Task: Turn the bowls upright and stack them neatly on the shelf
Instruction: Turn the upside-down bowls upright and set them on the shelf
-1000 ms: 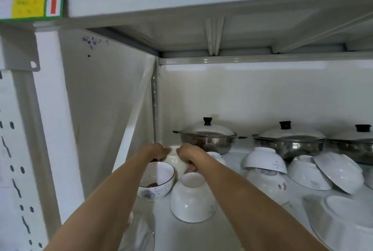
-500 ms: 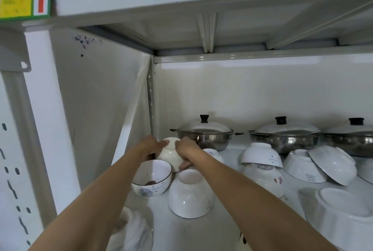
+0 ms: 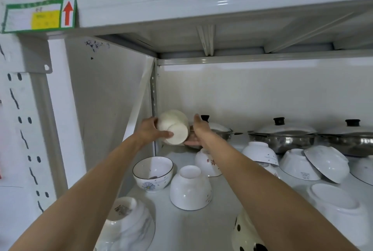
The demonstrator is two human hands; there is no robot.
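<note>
Above the shelf (image 3: 201,220), left hand (image 3: 148,132) gripping tilted bowl (image 3: 173,127), clear of the wall

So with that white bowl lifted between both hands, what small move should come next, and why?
Probably finish rolling the white bowl until its mouth faces up. It hangs on its side, foot toward the camera, the left hand gripping one side and the right hand supporting the other, above the upright flower-painted bowl it could nest into.

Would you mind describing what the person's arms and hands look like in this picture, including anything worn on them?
Both forearms are bare for their whole visible length: no sleeves show. The left hand and the right hand wear no gloves, and no watch, bracelet or ring is visible on the parts that show. The arms carry no markings.
</note>
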